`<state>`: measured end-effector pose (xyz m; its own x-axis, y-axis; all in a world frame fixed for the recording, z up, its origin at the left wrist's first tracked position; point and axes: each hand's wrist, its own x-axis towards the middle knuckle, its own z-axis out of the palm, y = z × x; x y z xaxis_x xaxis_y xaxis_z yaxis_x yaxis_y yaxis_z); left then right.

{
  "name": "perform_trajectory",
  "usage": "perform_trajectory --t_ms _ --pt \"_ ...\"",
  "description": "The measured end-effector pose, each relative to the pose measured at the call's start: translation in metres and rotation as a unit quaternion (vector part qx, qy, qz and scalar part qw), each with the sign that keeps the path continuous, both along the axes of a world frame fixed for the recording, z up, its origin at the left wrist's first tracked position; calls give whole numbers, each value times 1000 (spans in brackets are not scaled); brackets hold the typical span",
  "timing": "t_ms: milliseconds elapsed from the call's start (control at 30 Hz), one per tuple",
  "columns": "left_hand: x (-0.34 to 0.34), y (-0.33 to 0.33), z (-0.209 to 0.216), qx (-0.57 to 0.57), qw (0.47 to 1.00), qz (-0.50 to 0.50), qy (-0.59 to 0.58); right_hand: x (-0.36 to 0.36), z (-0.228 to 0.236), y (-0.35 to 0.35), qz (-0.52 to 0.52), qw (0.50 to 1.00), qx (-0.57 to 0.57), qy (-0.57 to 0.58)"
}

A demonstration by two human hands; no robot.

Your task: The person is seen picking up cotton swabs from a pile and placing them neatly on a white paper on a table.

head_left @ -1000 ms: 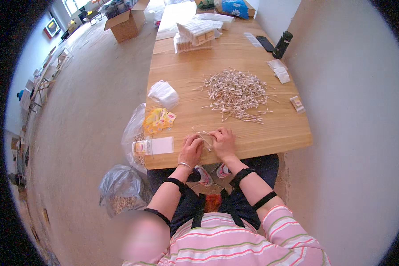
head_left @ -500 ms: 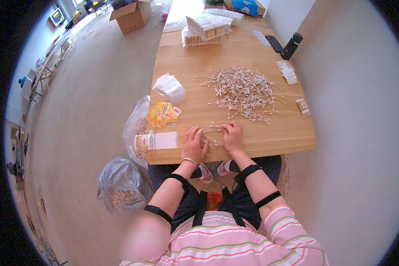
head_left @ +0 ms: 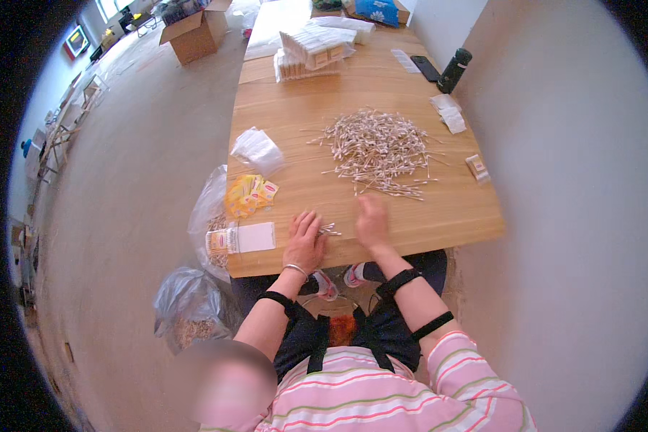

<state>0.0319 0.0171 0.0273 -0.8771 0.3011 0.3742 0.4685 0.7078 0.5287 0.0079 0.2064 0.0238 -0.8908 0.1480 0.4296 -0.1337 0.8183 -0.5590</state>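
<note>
A loose heap of cotton swabs (head_left: pixel 381 147) with pale sticks and white tips lies on the wooden table (head_left: pixel 425 223). My left hand (head_left: pixel 306 241) rests low on the tabletop. Its thumb and fingers close around a small bunch of swabs (head_left: pixel 329 230), whose ends poke out on the right side. Just below the heap's near edge is my right hand (head_left: pixel 371 223), with its fingers curled in. Whatever its fingertips hold is hidden. Left of my left hand, a partly filled swab packet (head_left: pixel 222 241) lies beside a white card (head_left: pixel 256 237).
Yellow printed cards (head_left: pixel 250 194) and clear plastic sleeves (head_left: pixel 257 150) lie along the left edge. Stacked swab packs (head_left: pixel 311 54) stand farther back. A dark bottle (head_left: pixel 454 70), a phone (head_left: pixel 425 68) and a small pack (head_left: pixel 477 168) line the right. Plastic bags (head_left: pixel 194 306) stand on the floor.
My right hand has drawn up toward the heap, its fingers curling in. The swabs that lay spread between my hands are now gathered at my left hand. The whole view has shifted slightly.
</note>
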Motion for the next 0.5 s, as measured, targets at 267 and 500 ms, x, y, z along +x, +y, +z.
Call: perform_trajectory --t_ms 267,500 --pt "3 1 2 19 1000 3 -25 5 11 76 -198 973 85 -82" --pt "5 -4 2 -8 999 2 -32 7 -3 10 -42 997 27 -59"
